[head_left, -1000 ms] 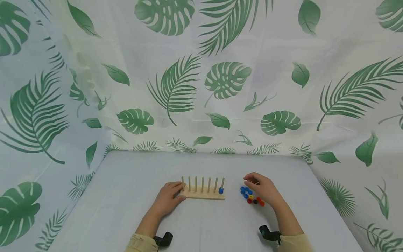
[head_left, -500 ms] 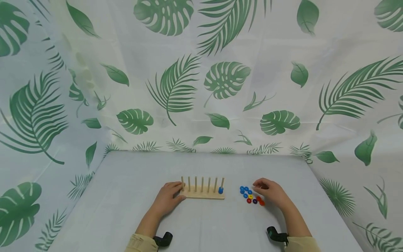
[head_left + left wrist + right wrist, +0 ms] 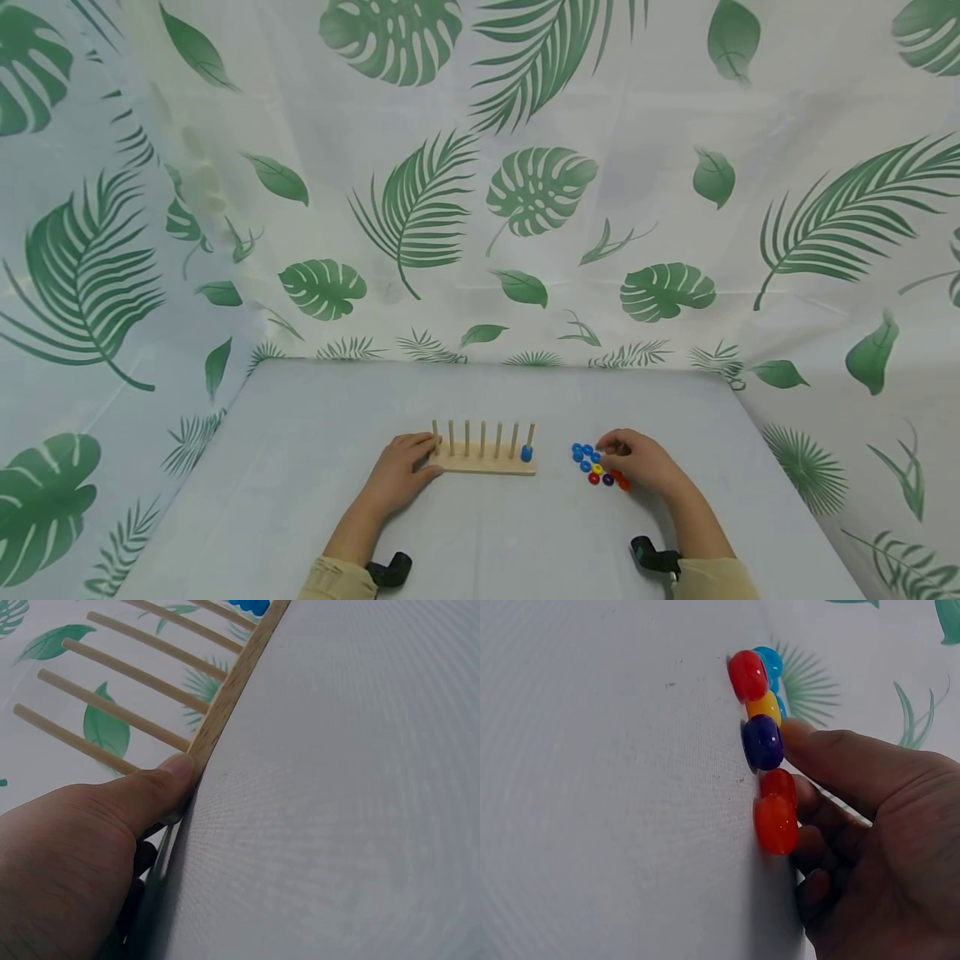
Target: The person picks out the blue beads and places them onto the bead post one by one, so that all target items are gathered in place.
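My left hand grips the left end of a wooden peg rack, its thumb on the front edge in the left wrist view. Several upright pegs line the rack. Blue beads sit on the rightmost peg. Right of the rack, my right hand is at a small group of loose beads, thumb and forefinger apart beside a blue bead. In the right wrist view the thumb is behind a dark purple bead; the other fingers are partly hidden behind an orange-red bead.
Yellow and red beads lie in the same group, with more blue ones at its left. A white-covered table bears everything. Leaf-printed sheeting stands behind and at the sides. Each wrist wears a black camera mount.
My right hand moved from above the beads to the right and down, then slightly back left to them. My left hand and the rack stayed in place.
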Motion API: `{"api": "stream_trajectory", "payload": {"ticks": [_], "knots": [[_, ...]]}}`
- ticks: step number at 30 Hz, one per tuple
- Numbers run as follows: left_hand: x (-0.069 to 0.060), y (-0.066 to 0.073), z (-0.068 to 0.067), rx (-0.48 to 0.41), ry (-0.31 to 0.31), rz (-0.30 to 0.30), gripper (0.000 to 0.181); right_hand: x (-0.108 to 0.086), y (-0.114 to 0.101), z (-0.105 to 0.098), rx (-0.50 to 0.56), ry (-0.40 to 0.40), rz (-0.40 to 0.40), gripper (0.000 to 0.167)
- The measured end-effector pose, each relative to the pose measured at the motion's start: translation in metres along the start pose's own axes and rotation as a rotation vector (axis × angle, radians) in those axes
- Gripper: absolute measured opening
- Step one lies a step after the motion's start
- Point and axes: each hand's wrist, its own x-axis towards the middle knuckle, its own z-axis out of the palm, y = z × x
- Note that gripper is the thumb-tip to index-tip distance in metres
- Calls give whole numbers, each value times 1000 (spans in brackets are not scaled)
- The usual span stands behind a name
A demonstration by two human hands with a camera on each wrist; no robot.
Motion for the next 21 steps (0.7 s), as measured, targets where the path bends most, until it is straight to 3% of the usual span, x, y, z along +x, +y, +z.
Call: {"api": "stream_trajectory", "payload": {"ticks": [21], "knots": [[0,2,-2,-8,-2,-4,54,6,2,3,-16,1,5,20]]}}
